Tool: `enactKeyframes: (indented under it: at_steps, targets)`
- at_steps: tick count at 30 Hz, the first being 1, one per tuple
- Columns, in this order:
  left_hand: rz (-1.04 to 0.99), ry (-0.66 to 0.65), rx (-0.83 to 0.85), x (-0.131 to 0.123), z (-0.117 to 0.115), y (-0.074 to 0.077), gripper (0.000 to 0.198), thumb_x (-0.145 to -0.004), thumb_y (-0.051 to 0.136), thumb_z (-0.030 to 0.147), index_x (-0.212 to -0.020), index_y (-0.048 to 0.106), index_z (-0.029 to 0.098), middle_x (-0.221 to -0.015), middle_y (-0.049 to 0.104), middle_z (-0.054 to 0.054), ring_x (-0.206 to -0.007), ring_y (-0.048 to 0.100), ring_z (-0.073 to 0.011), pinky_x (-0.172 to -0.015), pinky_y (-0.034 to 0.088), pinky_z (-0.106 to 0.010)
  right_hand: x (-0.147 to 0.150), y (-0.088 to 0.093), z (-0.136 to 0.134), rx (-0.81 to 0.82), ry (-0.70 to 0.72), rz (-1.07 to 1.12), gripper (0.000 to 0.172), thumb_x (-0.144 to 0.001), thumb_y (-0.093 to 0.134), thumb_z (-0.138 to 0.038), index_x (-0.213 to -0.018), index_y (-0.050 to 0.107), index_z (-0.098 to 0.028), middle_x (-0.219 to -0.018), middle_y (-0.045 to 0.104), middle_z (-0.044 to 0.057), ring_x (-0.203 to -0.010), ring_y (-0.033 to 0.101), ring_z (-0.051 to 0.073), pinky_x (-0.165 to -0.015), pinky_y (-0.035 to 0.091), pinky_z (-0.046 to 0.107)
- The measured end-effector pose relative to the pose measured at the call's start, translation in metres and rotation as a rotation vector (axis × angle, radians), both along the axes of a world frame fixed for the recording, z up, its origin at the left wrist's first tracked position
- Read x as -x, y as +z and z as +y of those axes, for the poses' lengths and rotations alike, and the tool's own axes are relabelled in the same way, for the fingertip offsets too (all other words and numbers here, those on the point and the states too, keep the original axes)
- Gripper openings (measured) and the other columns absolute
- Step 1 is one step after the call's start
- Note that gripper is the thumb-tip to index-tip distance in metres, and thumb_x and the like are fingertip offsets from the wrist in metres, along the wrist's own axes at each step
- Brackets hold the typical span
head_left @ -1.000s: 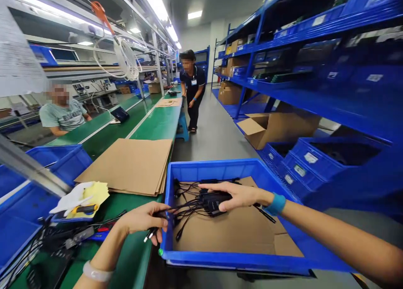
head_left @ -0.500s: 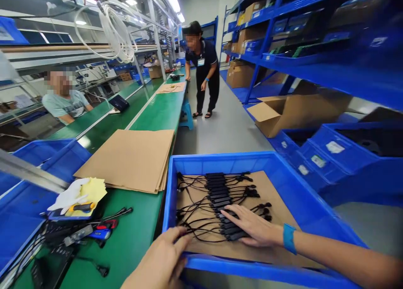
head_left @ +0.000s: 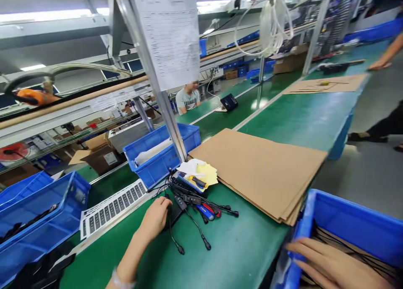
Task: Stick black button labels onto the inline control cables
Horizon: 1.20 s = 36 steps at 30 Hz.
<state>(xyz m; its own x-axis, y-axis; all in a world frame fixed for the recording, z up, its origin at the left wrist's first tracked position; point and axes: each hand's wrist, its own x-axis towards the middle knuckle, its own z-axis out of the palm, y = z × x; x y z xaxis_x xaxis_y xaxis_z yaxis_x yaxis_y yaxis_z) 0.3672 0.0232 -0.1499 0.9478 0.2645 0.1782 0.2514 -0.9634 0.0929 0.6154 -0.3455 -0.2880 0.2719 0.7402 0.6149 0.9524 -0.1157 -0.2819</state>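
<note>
My left hand (head_left: 155, 217) reaches onto the green bench (head_left: 245, 247) and closes over a small black adapter (head_left: 174, 212) with trailing cables in a loose pile. My right hand (head_left: 330, 266) lies flat, fingers stretched out, inside the blue bin (head_left: 349, 222) at the lower right, resting on the black cables and brown cardboard liner there. Red and blue pens (head_left: 209, 210) lie beside the cable pile.
A stack of cardboard sheets (head_left: 261, 171) lies on the bench ahead. A blue bin (head_left: 160, 157) and a metal post (head_left: 157, 83) with a paper sheet stand behind the pile. A label sheet (head_left: 110, 207) and more blue bins (head_left: 40, 222) sit left. A person (head_left: 188, 98) sits opposite.
The view has swung left from the bin to the bench. My left hand left the bin's edge and went to the cable pile; my right hand stays in the bin.
</note>
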Motion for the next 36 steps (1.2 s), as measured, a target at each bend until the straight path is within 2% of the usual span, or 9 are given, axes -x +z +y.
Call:
enactKeyframes:
  at_steps: [4, 6, 9, 13, 17, 22, 25, 29, 36]
  targets:
    - [0.024, -0.078, -0.043, -0.006, 0.053, -0.013, 0.069, -0.069, 0.034, -0.012, -0.125, 0.058, 0.018, -0.126, 0.055, -0.011, -0.115, 0.052, -0.0237, -0.099, 0.045, -0.041, 0.045, 0.088, 0.133, 0.267, 0.174, -0.05, 0.03, -0.1, 0.036, -0.021, -0.108, 0.065, -0.019, -0.098, 0.062, 0.009, -0.086, 0.062, 0.019, -0.074, 0.051, 0.031]
    - [0.036, -0.13, -0.075, -0.01, 0.065, -0.018, 0.071, -0.071, 0.04, -0.011, -0.13, 0.057, 0.023, -0.134, 0.051, -0.01, -0.122, 0.048, -0.0261, -0.103, 0.042, -0.045, 0.069, 0.113, 0.2, 0.362, 0.076, -0.168, 0.027, -0.096, 0.041, -0.011, -0.106, 0.065, -0.015, -0.099, 0.061, 0.011, -0.086, 0.061, 0.021, -0.074, 0.049, 0.033]
    - [0.023, -0.169, -0.113, -0.009, 0.074, -0.019, 0.039, -0.087, 0.048, 0.003, -0.118, 0.064, 0.019, -0.13, 0.055, -0.01, -0.122, 0.049, -0.0261, -0.105, 0.04, -0.045, 0.088, 0.121, 0.274, 0.411, -0.075, -0.283, 0.034, -0.088, 0.04, 0.002, -0.112, 0.063, -0.005, -0.105, 0.059, 0.018, -0.098, 0.057, 0.029, -0.081, 0.047, 0.04]
    - [-0.005, -0.209, -0.136, 0.003, 0.082, -0.02, 0.027, -0.09, 0.052, 0.009, -0.114, 0.062, 0.016, -0.13, 0.056, -0.009, -0.128, 0.044, -0.0257, -0.109, 0.037, -0.045, 0.092, 0.114, 0.314, 0.415, -0.144, -0.265, 0.03, -0.085, 0.036, 0.004, -0.096, 0.064, -0.001, -0.095, 0.059, 0.022, -0.094, 0.057, 0.036, -0.071, 0.045, 0.043]
    - [-0.009, -0.237, -0.14, 0.003, 0.087, -0.029, 0.042, -0.092, 0.046, 0.007, -0.132, 0.053, 0.02, -0.137, 0.048, -0.013, -0.129, 0.043, -0.0277, -0.106, 0.038, -0.05, 0.095, 0.122, 0.312, 0.39, -0.144, -0.213, 0.024, -0.089, 0.04, 0.0, -0.094, 0.063, -0.004, -0.091, 0.06, 0.02, -0.093, 0.059, 0.034, -0.073, 0.045, 0.042]
    - [-0.046, -0.284, -0.072, -0.005, 0.078, -0.022, 0.013, -0.094, 0.05, 0.015, -0.101, 0.061, 0.013, -0.11, 0.059, -0.011, -0.111, 0.051, -0.0237, -0.1, 0.042, -0.042, 0.093, 0.139, 0.284, 0.334, -0.1, -0.058, 0.029, -0.102, 0.039, -0.026, -0.123, 0.055, -0.014, -0.104, 0.062, 0.012, -0.091, 0.062, 0.024, -0.075, 0.049, 0.035]
    - [-0.092, -0.321, -0.001, 0.002, 0.057, -0.004, 0.016, -0.096, 0.048, 0.022, -0.109, 0.057, 0.017, -0.105, 0.056, -0.007, -0.096, 0.052, -0.0186, -0.086, 0.046, -0.033, 0.087, 0.134, 0.262, 0.241, 0.041, 0.207, 0.039, -0.099, 0.05, -0.03, -0.136, 0.047, -0.018, -0.123, 0.056, 0.011, -0.109, 0.056, 0.021, -0.091, 0.047, 0.033]
    - [-0.117, -0.433, 0.166, 0.007, 0.017, 0.012, 0.025, -0.098, 0.047, 0.028, -0.122, 0.053, 0.024, -0.104, 0.053, -0.005, -0.09, 0.052, -0.0168, -0.078, 0.045, -0.029, 0.084, 0.119, 0.229, 0.278, 0.216, 0.412, 0.05, -0.082, 0.057, -0.006, -0.131, 0.053, -0.015, -0.12, 0.053, 0.012, -0.111, 0.053, 0.022, -0.1, 0.042, 0.038]
    - [-0.233, -0.446, 0.325, -0.018, -0.038, -0.001, 0.049, -0.096, 0.051, 0.022, -0.142, 0.035, 0.025, -0.12, 0.045, -0.01, -0.096, 0.054, -0.0157, -0.084, 0.048, -0.03, 0.078, 0.127, 0.148, 0.443, 0.435, 0.571, 0.087, -0.069, 0.052, -0.004, -0.152, 0.029, -0.015, -0.147, 0.034, 0.014, -0.133, 0.036, 0.026, -0.101, 0.042, 0.036]
